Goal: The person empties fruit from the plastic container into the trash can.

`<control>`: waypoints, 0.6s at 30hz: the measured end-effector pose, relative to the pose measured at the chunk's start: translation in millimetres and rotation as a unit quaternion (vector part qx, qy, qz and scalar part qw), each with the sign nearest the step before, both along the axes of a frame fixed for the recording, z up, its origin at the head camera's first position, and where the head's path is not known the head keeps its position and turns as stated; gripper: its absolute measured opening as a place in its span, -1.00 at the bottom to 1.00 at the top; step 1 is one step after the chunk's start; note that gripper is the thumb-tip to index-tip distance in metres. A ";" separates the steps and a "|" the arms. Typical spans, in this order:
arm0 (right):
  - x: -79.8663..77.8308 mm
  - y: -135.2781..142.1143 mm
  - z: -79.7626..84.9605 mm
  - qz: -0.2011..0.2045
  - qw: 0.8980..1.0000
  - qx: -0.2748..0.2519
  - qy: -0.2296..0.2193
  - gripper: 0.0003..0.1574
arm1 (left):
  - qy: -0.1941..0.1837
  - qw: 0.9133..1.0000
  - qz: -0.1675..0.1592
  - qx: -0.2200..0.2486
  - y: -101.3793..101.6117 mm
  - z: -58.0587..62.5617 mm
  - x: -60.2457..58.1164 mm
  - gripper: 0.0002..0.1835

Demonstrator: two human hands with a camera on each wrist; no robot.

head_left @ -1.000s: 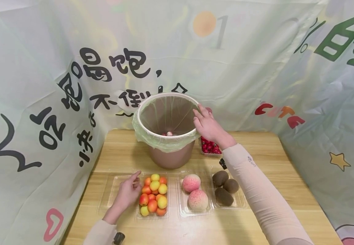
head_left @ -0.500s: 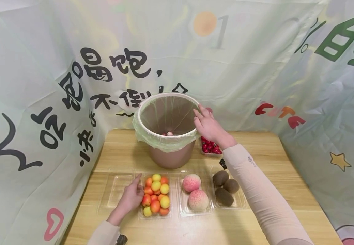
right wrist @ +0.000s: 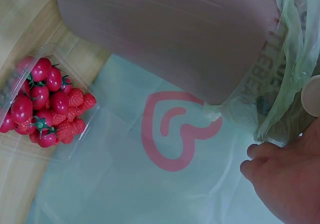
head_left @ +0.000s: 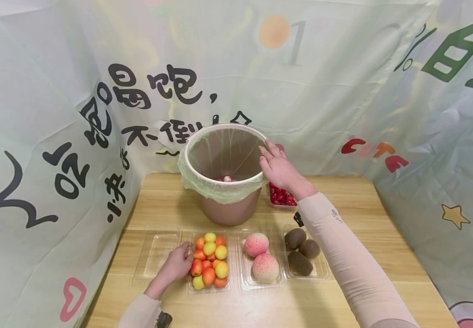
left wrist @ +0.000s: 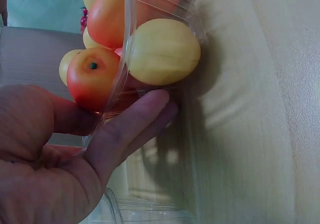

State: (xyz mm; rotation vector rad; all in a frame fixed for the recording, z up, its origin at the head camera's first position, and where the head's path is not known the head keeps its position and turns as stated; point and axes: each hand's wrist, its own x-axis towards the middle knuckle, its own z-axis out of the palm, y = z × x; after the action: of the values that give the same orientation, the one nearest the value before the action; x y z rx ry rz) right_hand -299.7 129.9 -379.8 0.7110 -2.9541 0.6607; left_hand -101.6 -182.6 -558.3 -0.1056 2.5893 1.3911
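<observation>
My left hand (head_left: 176, 264) is at the left side of a clear plastic box (head_left: 230, 288) of small red-and-yellow fruits (head_left: 209, 275). In the left wrist view, its thumb lies at the box's rim (left wrist: 129, 43) and its fingers lie against the outside wall, pinching it. A brown trash bin (head_left: 230, 212) lined with a thin green bag (head_left: 203, 187) stands behind the boxes. My right hand (head_left: 280, 171) holds the bin's white rim at the right, fingers over the edge. Inside the bin, a few small reddish and pale things show, too small to name.
Right of the fruit box sit a clear box with two peaches (head_left: 265, 268) and another with three kiwis (head_left: 300, 263). A clear box (head_left: 156, 253) without fruit lies left. Cherry tomatoes (right wrist: 42, 96) and raspberries (right wrist: 70, 121) fill a box beside the bin. Printed cloth (head_left: 322, 91) surrounds the table.
My left hand has moved slightly right, and its raised index finger has come down at the box's edge. The fruit box has shifted a little right. My right hand stays on the bin.
</observation>
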 end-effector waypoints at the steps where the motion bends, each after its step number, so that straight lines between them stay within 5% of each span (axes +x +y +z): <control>1: 0.2 0.1 0.1 0.000 1.000 -0.001 0.000 -0.17 | 0.000 1.000 0.000 0.005 0.1 -0.3 -0.1 -0.54; 10: 1.1 -0.1 0.7 0.002 1.000 0.000 0.001 -0.17 | 0.005 0.999 -0.022 0.025 -0.4 1.5 -2.9 -0.63; 18: 0.8 0.2 0.4 0.002 1.000 -0.001 0.004 -0.17 | 0.005 0.999 -0.022 0.049 -1.1 16.2 -5.4 -0.62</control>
State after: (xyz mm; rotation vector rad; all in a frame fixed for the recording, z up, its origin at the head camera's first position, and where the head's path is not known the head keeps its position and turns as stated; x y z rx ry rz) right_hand -298.8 130.1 -379.4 0.7165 -2.9453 0.6611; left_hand -107.0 -183.6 -542.1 -0.0259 2.5105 1.5039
